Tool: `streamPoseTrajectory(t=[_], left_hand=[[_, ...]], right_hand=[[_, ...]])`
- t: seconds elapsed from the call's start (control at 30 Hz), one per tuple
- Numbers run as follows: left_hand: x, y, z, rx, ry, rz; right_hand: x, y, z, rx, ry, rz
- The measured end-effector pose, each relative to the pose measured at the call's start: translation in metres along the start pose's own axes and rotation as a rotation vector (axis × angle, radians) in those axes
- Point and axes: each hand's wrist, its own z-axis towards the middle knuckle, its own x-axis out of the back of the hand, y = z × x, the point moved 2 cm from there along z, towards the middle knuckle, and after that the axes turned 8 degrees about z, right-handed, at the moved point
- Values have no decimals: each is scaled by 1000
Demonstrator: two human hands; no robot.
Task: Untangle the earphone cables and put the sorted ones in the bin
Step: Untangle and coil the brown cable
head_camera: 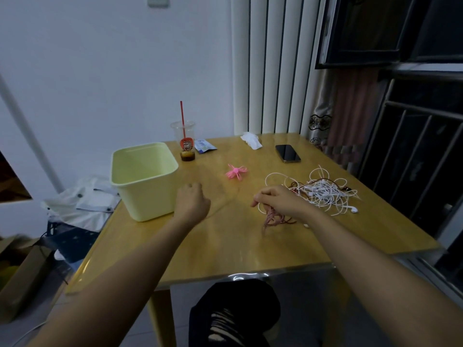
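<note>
A tangle of white and dark red earphone cables (323, 190) lies on the right side of the wooden table (233, 244). My right hand (278, 200) grips a bunch of pinkish-red cable (274, 219) that hangs from its fingers down onto the table, just left of the tangle. A pale yellow bin (144, 179) stands at the table's left; its inside looks bare. My left hand (191, 202) hovers beside the bin's right wall with fingers curled and nothing in it. A small pink coiled cable (236, 172) lies apart in the middle.
A plastic cup with a red straw (184, 144) and a small packet (204, 145) stand behind the bin. A crumpled tissue (251, 140) and a dark phone (287, 153) lie at the far edge. White cloth (82, 201) is heaped left of the table.
</note>
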Motion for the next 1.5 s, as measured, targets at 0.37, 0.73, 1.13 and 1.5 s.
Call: streamPoseTrajectory(t=[0.37, 0.73, 1.13, 1.5], left_hand=[[-14, 70, -25, -545, -135, -51], [4, 61, -11, -149, 115, -484], [-7, 49, -11, -203, 97, -82], [-23, 55, -14, -394, -7, 139]], right_hand=[[2, -5, -3, 42, -42, -16], [28, 11, -14, -8, 168, 273], [15, 16, -15, -9, 12, 153], [3, 19, -4, -20, -31, 122]])
